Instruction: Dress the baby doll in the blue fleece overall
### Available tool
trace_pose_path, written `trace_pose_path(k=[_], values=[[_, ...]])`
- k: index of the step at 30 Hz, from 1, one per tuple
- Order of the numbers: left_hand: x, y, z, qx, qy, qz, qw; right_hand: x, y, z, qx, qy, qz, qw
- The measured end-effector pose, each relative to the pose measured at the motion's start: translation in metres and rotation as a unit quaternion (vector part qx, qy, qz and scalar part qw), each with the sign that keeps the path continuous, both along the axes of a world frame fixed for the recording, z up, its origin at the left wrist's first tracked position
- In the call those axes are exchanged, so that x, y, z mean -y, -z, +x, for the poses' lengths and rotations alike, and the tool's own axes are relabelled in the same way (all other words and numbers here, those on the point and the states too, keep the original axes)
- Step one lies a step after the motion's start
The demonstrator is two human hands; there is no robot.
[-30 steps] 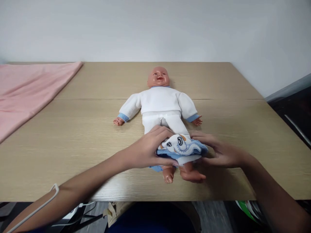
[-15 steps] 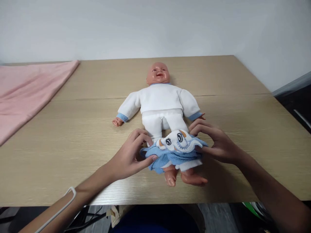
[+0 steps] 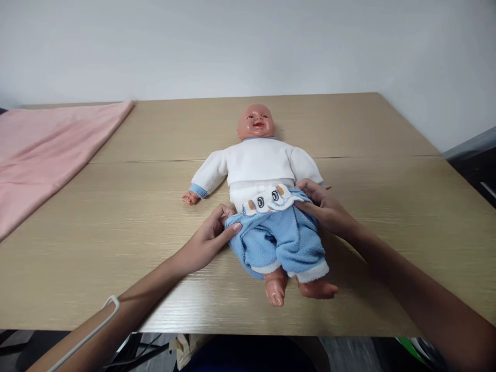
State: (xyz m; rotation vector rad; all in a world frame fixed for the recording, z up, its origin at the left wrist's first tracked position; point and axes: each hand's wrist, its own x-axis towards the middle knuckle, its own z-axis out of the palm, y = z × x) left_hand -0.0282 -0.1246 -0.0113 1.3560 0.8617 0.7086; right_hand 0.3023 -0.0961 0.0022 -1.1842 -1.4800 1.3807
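Observation:
A baby doll (image 3: pixel 260 161) lies on its back on the table, head toward the wall and feet toward me. It wears a white top with blue cuffs. Light blue fleece pants (image 3: pixel 267 237) cover its legs up to about the hips, with white hems and an embroidered animal face on the front. At the waistband's left side, my left hand (image 3: pixel 215 235) pinches the fabric between thumb and fingers. On the opposite side my right hand (image 3: pixel 323 204) grips the waistband, its fingertips partly hidden by the cloth. Both bare doll feet stick out below the hems.
A pink cloth (image 3: pixel 50 150) lies across the left part of the wooden table (image 3: pixel 387 206). A pale wall (image 3: pixel 248 46) stands behind the table. Dark objects (image 3: pixel 475 160) are beyond the right edge. The table's front edge runs just below the doll's feet.
The blue pants have been pulled up from around the doll's knees to near its hips. Both hands have moved up along the legs with the waistband.

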Motion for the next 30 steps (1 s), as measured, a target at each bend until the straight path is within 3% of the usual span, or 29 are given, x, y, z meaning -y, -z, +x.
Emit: trace_pose_path(k=[4,8,12,15,19,21,23,26,28,30], values=[[0.002,0.001,0.001,0.011,0.013,0.008,1.0,0.008,0.002,0.008,0.007,-0.036,0.0,0.999],[0.01,0.001,-0.001,-0.042,0.015,0.135,0.99,0.012,0.005,0.014,0.009,-0.059,0.02,0.998],[0.012,-0.003,0.001,-0.084,-0.02,0.263,0.961,0.013,0.004,0.009,-0.033,-0.019,0.049,0.998],[0.006,-0.006,0.005,-0.126,-0.054,0.303,0.943,0.013,0.004,0.004,-0.061,0.035,0.003,0.997],[-0.005,-0.002,0.007,-0.113,-0.084,0.331,0.933,0.013,0.009,0.0,-0.064,0.043,-0.015,0.997],[-0.01,0.004,0.007,-0.08,-0.075,0.32,0.941,0.013,0.013,-0.002,-0.032,0.051,0.023,0.998],[-0.015,0.009,0.005,-0.059,-0.07,0.303,0.948,0.012,0.016,-0.005,0.034,0.079,0.126,0.988],[-0.022,0.015,0.004,-0.081,-0.073,0.306,0.946,0.011,0.019,-0.009,0.14,0.116,0.311,0.933],[-0.025,0.016,0.004,-0.097,-0.074,0.31,0.943,0.011,0.019,-0.01,0.181,0.116,0.344,0.914],[-0.027,0.016,0.006,-0.093,-0.079,0.288,0.95,0.009,0.02,-0.01,0.197,0.107,0.307,0.925]])
